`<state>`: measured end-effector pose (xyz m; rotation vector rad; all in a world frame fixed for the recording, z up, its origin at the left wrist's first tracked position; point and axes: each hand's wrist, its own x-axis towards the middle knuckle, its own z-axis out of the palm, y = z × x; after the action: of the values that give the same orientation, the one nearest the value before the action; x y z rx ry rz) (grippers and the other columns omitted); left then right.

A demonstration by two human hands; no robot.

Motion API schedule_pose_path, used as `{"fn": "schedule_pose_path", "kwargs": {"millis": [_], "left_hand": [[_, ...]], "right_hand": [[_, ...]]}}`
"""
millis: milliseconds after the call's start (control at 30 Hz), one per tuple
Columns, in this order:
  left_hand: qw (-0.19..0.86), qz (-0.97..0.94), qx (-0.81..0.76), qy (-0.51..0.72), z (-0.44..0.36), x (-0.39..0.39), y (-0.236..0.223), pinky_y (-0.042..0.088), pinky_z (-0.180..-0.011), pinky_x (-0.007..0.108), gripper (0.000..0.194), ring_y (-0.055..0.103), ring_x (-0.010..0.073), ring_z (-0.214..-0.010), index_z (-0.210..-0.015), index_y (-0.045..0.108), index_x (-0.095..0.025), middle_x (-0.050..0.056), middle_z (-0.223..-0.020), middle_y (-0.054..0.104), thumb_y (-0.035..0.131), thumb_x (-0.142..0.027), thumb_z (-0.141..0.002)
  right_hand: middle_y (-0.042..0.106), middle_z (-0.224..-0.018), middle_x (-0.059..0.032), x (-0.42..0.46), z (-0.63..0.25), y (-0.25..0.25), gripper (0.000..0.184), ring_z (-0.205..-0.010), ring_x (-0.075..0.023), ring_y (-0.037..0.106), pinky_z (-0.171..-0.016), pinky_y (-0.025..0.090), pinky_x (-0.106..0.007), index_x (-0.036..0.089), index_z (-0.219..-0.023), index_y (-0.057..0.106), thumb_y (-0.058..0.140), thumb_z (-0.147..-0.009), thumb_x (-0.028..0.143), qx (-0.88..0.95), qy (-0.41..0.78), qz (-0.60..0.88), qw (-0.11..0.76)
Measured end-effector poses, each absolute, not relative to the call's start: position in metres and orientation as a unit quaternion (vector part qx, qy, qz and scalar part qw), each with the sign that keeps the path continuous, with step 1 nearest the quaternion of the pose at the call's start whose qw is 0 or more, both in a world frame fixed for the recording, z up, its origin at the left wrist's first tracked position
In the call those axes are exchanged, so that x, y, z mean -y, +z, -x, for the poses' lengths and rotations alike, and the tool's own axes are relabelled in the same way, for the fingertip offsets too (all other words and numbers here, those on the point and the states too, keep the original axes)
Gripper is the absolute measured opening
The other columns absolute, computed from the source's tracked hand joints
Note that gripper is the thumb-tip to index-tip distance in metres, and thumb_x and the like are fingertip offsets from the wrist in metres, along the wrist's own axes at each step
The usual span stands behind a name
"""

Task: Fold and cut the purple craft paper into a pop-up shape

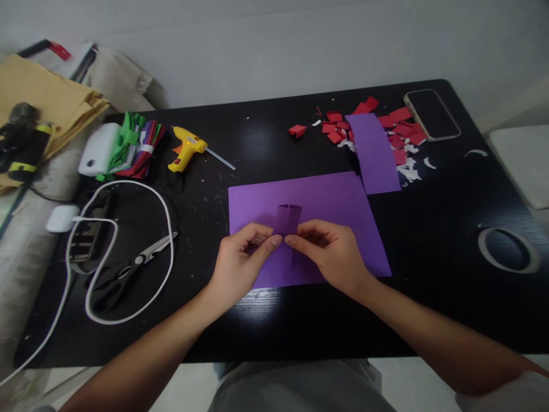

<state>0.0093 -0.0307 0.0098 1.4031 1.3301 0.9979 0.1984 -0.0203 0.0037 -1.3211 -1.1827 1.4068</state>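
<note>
A small piece of purple paper (287, 218), folded into a flattened tube with an open top end, stands between my two hands. My left hand (244, 260) pinches its left side, thumb in front and fingers behind. From the other side my right hand (332, 252) pinches it too, and the two thumb tips almost meet at its lower front. Beneath both hands lies a larger purple sheet (343, 212). The folded piece's lower end is partly hidden by my thumbs.
A purple strip (375, 154) lies over red paper pieces (337, 129) and white scraps, near a phone (431, 114). Leftward are a yellow glue gun (186, 150), scissors (139, 260), a looped white cable (169, 212) and green strips (126, 143). A tape ring (484, 246) rests at right.
</note>
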Motion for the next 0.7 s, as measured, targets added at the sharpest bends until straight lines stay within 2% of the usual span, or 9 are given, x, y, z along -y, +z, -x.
{"fn": "schedule_pose_path", "kwargs": {"millis": [133, 367, 500, 600, 700], "left_hand": [[0.473, -0.545, -0.543, 0.428, -0.010, 0.032, 0.005, 0.052, -0.064, 0.022, 0.011, 0.066, 0.0111, -0.066, -0.094, 0.074, -0.020, -0.002, -0.075, 0.074, 0.079, -0.028, -0.088], [0.493, -0.521, -0.534, 0.447, -0.009, 0.030, 0.005, 0.049, -0.068, 0.023, 0.022, 0.060, 0.0100, -0.066, -0.107, 0.065, -0.021, -0.005, -0.071, 0.066, 0.077, -0.024, -0.089], [0.574, -0.488, -0.502, 0.425, -0.010, 0.029, 0.009, 0.047, -0.060, 0.022, 0.021, 0.055, 0.0090, -0.058, -0.093, 0.062, -0.020, -0.007, -0.064, 0.060, 0.081, -0.024, -0.084], [0.621, -0.476, -0.485, 0.391, -0.010, 0.027, 0.011, 0.053, -0.063, 0.026, 0.019, 0.063, 0.0131, -0.064, -0.083, 0.069, -0.019, 0.000, -0.071, 0.070, 0.083, -0.032, -0.082], [0.611, -0.483, -0.496, 0.383, -0.008, 0.025, 0.013, 0.057, -0.065, 0.029, 0.020, 0.067, 0.0161, -0.066, -0.079, 0.077, -0.019, 0.003, -0.074, 0.075, 0.085, -0.037, -0.080]], "right_hand": [[0.078, -0.078, -0.0025, 0.020, -0.198, 0.000, 0.033, -0.072, -0.0188, 0.073, -0.070, 0.064, -0.033, 0.022, -0.079, 0.075, 0.091, -0.073, 0.050, 0.477, 0.565, 0.530, 0.416], [0.081, -0.092, -0.0051, 0.019, -0.200, -0.002, 0.038, -0.089, -0.0220, 0.078, -0.085, 0.067, -0.038, 0.022, -0.094, 0.076, 0.095, -0.069, 0.043, 0.442, 0.611, 0.502, 0.423], [0.081, -0.094, -0.0044, 0.020, -0.201, 0.001, 0.039, -0.093, -0.0210, 0.079, -0.087, 0.066, -0.036, 0.023, -0.101, 0.074, 0.094, -0.073, 0.039, 0.438, 0.607, 0.494, 0.444], [0.081, -0.094, -0.0043, 0.021, -0.201, 0.003, 0.037, -0.093, -0.0205, 0.079, -0.088, 0.065, -0.036, 0.023, -0.103, 0.072, 0.092, -0.076, 0.037, 0.450, 0.605, 0.483, 0.445], [0.081, -0.097, -0.0052, 0.022, -0.201, 0.005, 0.034, -0.094, -0.0210, 0.079, -0.092, 0.065, -0.039, 0.022, -0.101, 0.073, 0.092, -0.077, 0.038, 0.460, 0.609, 0.472, 0.442]]}}
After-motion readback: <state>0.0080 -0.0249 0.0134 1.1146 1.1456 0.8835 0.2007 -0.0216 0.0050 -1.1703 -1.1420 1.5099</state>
